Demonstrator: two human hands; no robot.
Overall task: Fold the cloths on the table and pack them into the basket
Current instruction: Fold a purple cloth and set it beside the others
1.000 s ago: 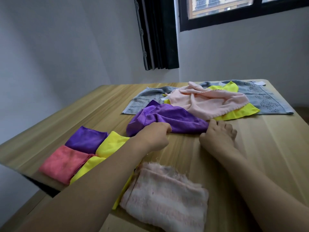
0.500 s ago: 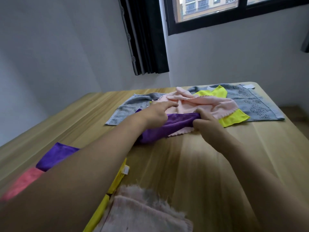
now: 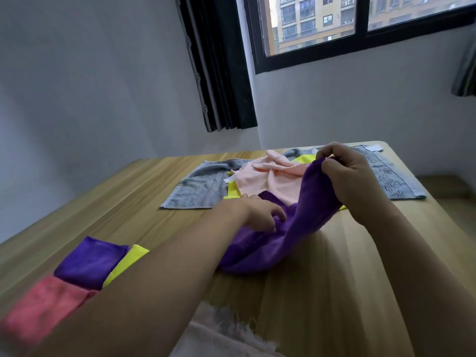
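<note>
Right hand (image 3: 353, 184): I pinch the top edge of the purple cloth (image 3: 291, 228), lifted off the wooden table (image 3: 360, 279).
Left hand (image 3: 260, 215): fingers curled into the cloth's lower part, gripping it.
Purple cloth: draped from my right hand down to the table, before the pink cloth (image 3: 268, 176), yellow cloth (image 3: 233, 189) and grey towel (image 3: 198, 189).
Folded pile (image 3: 85, 266): purple, yellow, coral, near left.

Wooden table (image 3: 360, 292): grey towel (image 3: 198, 191) at 12 o'clock; folded purple cloth (image 3: 90, 261), coral cloth (image 3: 43, 307) at 9 o'clock.
</note>
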